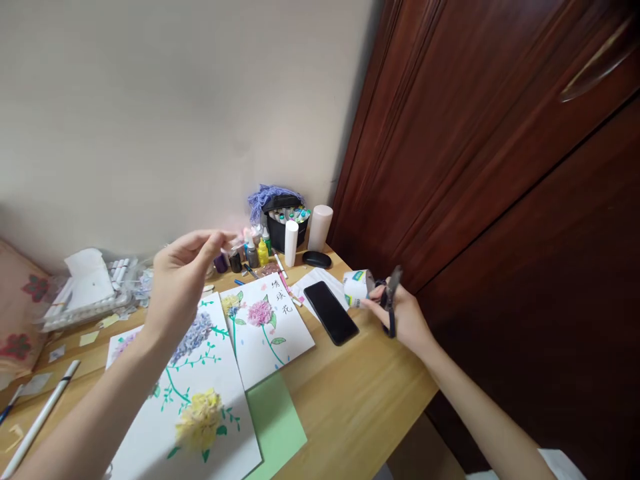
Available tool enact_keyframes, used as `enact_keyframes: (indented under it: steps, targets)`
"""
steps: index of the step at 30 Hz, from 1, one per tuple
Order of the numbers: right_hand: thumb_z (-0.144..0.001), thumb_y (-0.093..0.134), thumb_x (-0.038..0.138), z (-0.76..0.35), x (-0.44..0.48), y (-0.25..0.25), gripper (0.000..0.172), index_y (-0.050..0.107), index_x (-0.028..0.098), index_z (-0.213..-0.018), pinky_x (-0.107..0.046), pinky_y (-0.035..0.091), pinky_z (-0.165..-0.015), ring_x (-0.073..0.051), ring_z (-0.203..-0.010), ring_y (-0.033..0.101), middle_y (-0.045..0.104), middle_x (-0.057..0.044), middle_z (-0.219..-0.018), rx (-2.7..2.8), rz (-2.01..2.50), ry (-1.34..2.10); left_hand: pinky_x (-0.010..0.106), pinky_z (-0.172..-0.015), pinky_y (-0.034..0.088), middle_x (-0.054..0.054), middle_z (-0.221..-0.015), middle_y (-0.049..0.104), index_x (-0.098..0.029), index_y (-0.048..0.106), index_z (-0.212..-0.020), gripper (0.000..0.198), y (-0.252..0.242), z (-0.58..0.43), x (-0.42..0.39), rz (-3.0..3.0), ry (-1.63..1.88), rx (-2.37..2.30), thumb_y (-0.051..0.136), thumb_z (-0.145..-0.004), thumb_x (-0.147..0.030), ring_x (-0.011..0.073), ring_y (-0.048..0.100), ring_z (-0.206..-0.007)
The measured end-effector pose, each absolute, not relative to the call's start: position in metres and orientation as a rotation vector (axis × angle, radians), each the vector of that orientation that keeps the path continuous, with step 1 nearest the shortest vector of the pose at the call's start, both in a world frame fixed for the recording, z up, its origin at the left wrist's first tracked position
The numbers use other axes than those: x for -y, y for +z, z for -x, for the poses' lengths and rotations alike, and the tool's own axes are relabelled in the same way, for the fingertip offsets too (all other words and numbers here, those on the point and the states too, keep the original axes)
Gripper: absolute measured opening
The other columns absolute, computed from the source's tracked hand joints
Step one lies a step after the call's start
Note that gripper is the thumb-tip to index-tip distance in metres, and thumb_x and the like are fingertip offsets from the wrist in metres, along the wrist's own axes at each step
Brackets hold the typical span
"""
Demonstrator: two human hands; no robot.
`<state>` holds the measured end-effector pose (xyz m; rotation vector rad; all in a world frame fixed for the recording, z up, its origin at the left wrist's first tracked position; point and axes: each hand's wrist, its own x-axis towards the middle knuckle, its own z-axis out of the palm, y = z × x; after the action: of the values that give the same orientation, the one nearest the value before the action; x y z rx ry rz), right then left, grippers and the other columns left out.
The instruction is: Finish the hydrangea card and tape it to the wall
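The right hand [407, 320] grips black-handled scissors [393, 288], its fingertips at a white roll [355, 287] just left of them, near the black phone [331, 312] on the bench [345, 413]. The left hand [181, 277] is raised well apart, thumb and finger pinched together; whether they hold anything I cannot tell. The roll's coloured label is too small to read; the right-hand flower sheet [297, 337] reads 绣球花

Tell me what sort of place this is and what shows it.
Likely a craft desk, perhaps at home: a yellow-flower picture lies on the wooden table, a black case of pens stands near the wall, and the right hand holds scissors.
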<state>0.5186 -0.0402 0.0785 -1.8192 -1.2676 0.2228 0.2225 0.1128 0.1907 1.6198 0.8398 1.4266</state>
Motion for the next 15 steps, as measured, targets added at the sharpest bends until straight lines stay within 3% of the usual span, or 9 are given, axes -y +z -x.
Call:
enact_keyframes:
  steps: [4, 9, 12, 15]
  targets:
    - [-0.071, 0.053, 0.014, -0.555, 0.010, 0.064, 0.011, 0.048, 0.022, -0.077, -0.025, 0.039, -0.057, -0.018, -0.065, 0.061, 0.064, -0.002, -0.073, 1.543, 2.086, 0.047, 0.029, -0.077, 0.046, -0.001, -0.080, 0.070, -0.022, 0.069, -0.080, 0.025, 0.175, -0.186, -0.108, -1.697, 1.242, -1.091, 0.064, -0.076, -0.046, 0.0177, 0.060, -0.081]
    - [-0.065, 0.042, 0.003, -0.568, -0.022, 0.026, 0.029, 0.051, 0.025, -0.083, -0.023, 0.041, -0.058, -0.018, -0.081, 0.066, 0.068, -0.002, -0.090, 1.700, 2.091, 0.136, 0.028, -0.074, 0.048, 0.002, -0.082, 0.069, -0.021, 0.068, -0.083, 0.034, 0.164, -0.134, -0.097, -1.843, 1.058, -1.312, 0.060, -0.075, -0.053, 0.0212, 0.063, -0.083]
    - [-0.062, 0.043, 0.005, -0.567, -0.025, 0.016, 0.031, 0.052, 0.026, -0.084, -0.024, 0.046, -0.061, -0.018, -0.085, 0.067, 0.067, -0.001, -0.094, 1.616, 2.032, 0.256, 0.027, -0.072, 0.048, 0.002, -0.083, 0.069, -0.022, 0.067, -0.084, 0.035, 0.158, -0.100, -0.085, -1.824, 1.064, -1.446, 0.059, -0.074, -0.055, 0.0216, 0.063, -0.083]
    - [-0.063, 0.049, 0.017, -0.557, -0.015, 0.022, 0.019, 0.053, 0.027, -0.079, -0.027, 0.047, -0.060, -0.022, -0.086, 0.067, 0.067, -0.004, -0.095, 1.477, 2.023, 0.214, 0.027, -0.074, 0.049, 0.002, -0.085, 0.070, -0.022, 0.067, -0.085, 0.037, 0.149, -0.069, -0.072, -1.754, 1.091, -1.529, 0.060, -0.073, -0.056, 0.0232, 0.063, -0.086]
